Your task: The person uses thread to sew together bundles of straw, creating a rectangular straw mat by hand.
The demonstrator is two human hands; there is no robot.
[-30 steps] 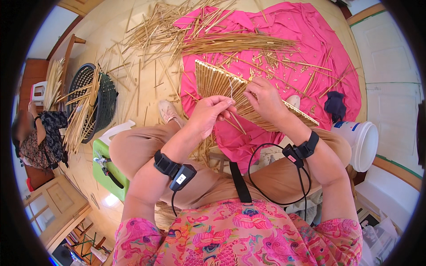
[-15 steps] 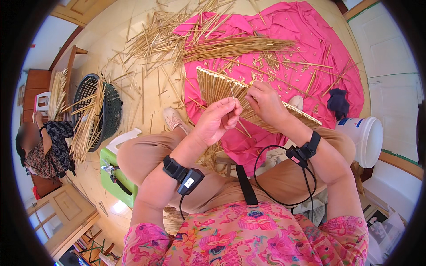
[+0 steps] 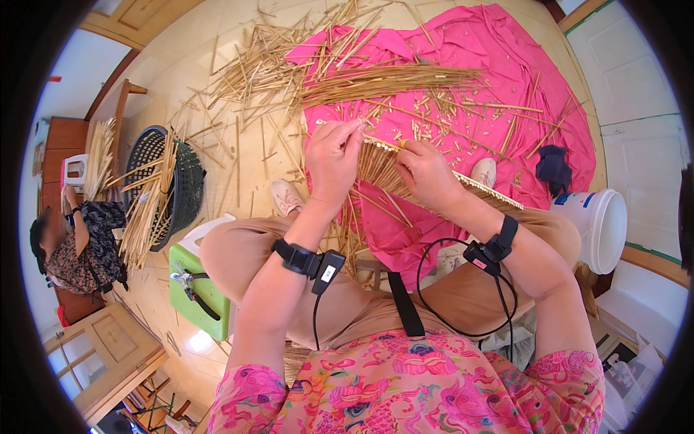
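A panel of straw-coloured stalks [image 3: 377,163], laid side by side with pale cut ends along its far edge, slants over my lap. My right hand [image 3: 428,173] is closed on that far edge, thumb and fingers pinching it near the middle. Farther left, my left hand [image 3: 332,160] is raised over the panel's left end, with thumb and forefinger pressed together. What sits between those fingertips is too small to make out. My left hand and wrist hide the panel's left corner.
A pink cloth [image 3: 506,65] carries a bundle of long stalks [image 3: 390,81] and many short offcuts. Loose stalks litter the floor at left. Beyond stands a dark green basket [image 3: 189,184], with a green stool [image 3: 189,300] holding pliers nearer. A white bucket [image 3: 603,231] is right. Another person [image 3: 79,239] sits far left.
My left hand has moved left and away from me, from beside my right hand to the panel's left end. A thin light strand showed at its fingertips before. My right hand has barely moved.
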